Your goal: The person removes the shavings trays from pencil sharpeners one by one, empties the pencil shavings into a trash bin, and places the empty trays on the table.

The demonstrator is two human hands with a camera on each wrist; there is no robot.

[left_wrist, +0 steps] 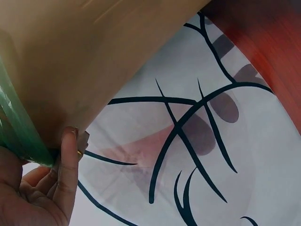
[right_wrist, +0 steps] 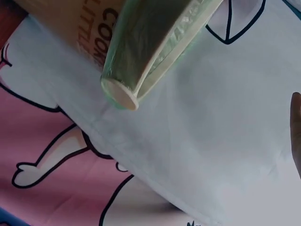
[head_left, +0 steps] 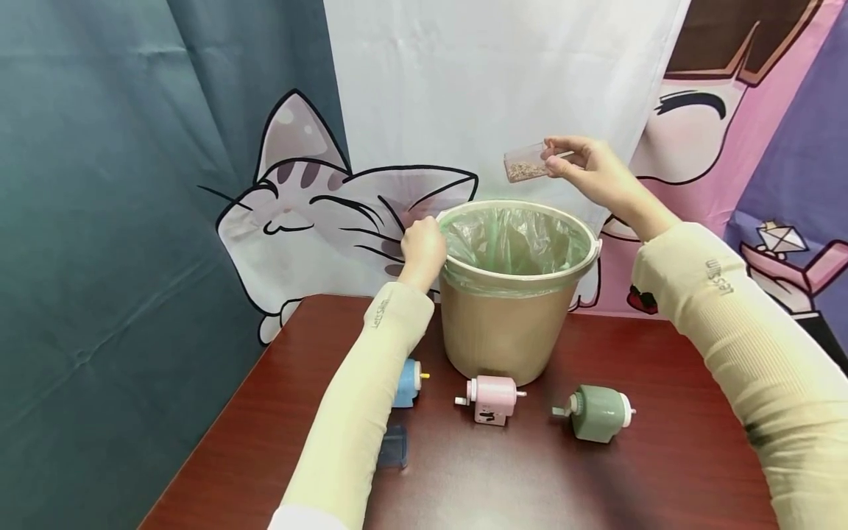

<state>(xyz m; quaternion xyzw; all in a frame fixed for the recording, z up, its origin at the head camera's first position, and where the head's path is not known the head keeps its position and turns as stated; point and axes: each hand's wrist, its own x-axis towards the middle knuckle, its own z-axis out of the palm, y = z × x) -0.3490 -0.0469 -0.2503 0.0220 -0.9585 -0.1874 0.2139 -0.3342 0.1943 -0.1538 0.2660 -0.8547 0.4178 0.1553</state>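
Note:
A beige trash can [head_left: 506,327] with a green translucent bag [head_left: 513,235] folded over its rim stands at the back of the table. My left hand [head_left: 424,246] grips the can's left rim; in the left wrist view the fingers [left_wrist: 69,165] curl at the edge beside the bag. Above the can's right side, my right hand [head_left: 586,169] pinches a small clear shavings box [head_left: 525,163] between thumb and fingers. Brownish shavings lie along the bottom of this box, which is slightly tilted. Only a finger [right_wrist: 296,132] of that hand shows in the right wrist view.
Three crank pencil sharpeners stand in front of the can: blue [head_left: 405,384], partly behind the left sleeve, pink [head_left: 493,400] and green [head_left: 598,412]. A dark blue translucent box [head_left: 394,447] lies beside the left forearm. A printed curtain [head_left: 503,88] hangs behind the table [head_left: 464,478].

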